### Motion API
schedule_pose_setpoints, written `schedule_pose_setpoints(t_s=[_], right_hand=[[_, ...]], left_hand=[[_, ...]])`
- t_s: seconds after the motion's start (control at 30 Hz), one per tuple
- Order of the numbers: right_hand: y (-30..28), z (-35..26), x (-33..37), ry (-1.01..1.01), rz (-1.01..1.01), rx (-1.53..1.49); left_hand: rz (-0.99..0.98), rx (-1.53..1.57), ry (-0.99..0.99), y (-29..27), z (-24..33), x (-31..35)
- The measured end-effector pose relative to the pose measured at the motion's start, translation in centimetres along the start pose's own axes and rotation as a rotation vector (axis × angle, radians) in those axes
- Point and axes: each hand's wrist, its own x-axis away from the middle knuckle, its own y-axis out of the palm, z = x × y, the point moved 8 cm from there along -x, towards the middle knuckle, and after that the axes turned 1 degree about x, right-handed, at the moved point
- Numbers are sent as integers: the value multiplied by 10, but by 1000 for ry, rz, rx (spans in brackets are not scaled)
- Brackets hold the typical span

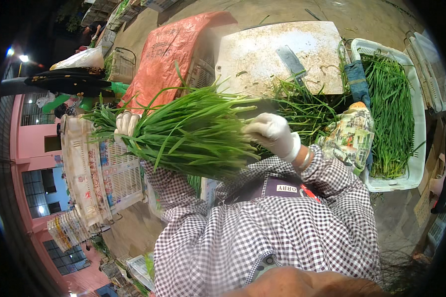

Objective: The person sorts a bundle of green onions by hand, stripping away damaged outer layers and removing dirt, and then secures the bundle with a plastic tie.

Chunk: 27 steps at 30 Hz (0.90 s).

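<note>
A large bunch of garlic chives (193, 131) is held across my front, its long green leaves spread out and its pale stem ends toward the right. My left hand (127, 123), in a white glove, is closed round the leafy end at the left. At the stem side, my right hand (272, 134), also white-gloved, has its fingers pinched on the stalk ends; its fingertips are partly blurred. Behind that hand, a loose heap of chives (305, 111) lies by the near edge of a dirt-speckled white board (252, 54). On the board rests a flat grey blade-like piece (290, 62).
To the right stands a white plastic crate (418, 123) full of chives (389, 114). A patterned cloth bundle (354, 133) sits beside it. A red woven sack (168, 49) is draped at the back left. Stacked crates (86, 168) stand on the left.
</note>
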Motion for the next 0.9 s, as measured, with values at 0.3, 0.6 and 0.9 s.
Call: schedule_pose_setpoints(t_s=[0.3,0.6,0.9], right_hand=[[48,14,0,281,-111,-131],[53,8,26,601,-352,-1020],[17,105,77,440,-629,-321]], left_hand=[[89,137,270,-52,53,72],[-56,-14,-51,2,-6,4],[-139,19,-12,-7,7,15]])
